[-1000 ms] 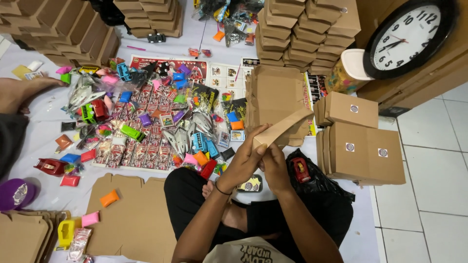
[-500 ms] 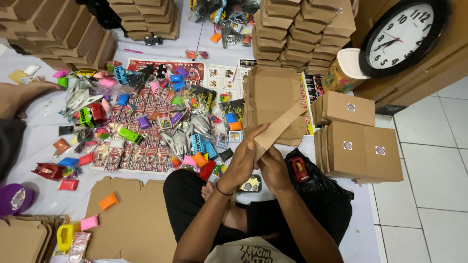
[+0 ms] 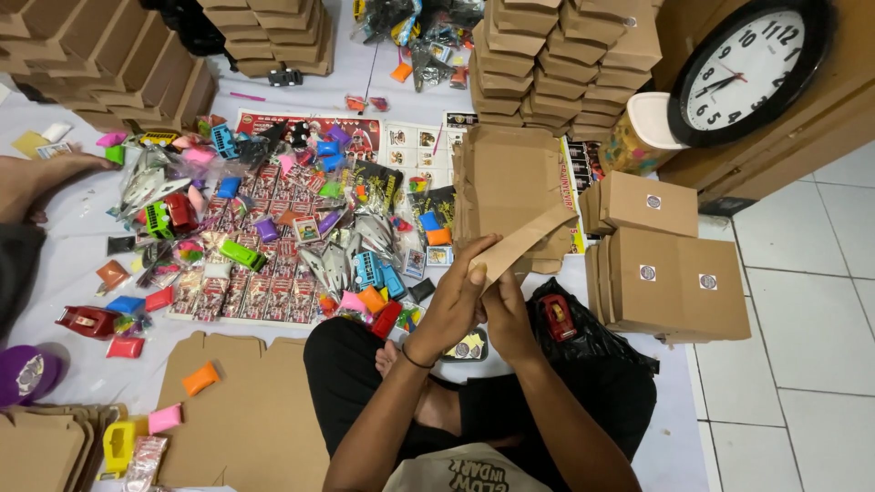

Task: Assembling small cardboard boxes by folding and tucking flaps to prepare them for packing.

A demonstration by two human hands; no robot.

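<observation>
1. Left hand (image 3: pixel 453 305) and right hand (image 3: pixel 507 314) are both closed on a flat cardboard blank (image 3: pixel 524 240), gripping its near lower end. It is held up over the lap, tilted, far end rising to the right.
2. The blank is plain brown card, matte, a narrow strip shape from this angle with straight cut edges.
3. Just behind it is a stack of unfolded blanks (image 3: pixel 506 182), same brown card, upright-looking, edges ragged where layers misalign.
4. Right of the hands: folded boxes (image 3: pixel 670 273), square, closed, each with a small round sticker. They sit just beside the knee.
5. Far: rows of stacked boxes (image 3: pixel 565 64), tight columns.
6. Left and centre floor: small toys (image 3: pixel 246 251) in glossy plastic, mixed colours, spread over printed sheets (image 3: pixel 273 191), packed densely.
7. Near left: a large flat card sheet (image 3: pixel 241 410) with notched edges, touching the leg.
8. Near the right hand: black plastic bag (image 3: pixel 583 333), crinkled, with a red toy car (image 3: pixel 558 316) on it.
9. Open room: white floor tiles (image 3: pixel 802 364) to the right, plus a strip of white cloth around the sheet.
</observation>
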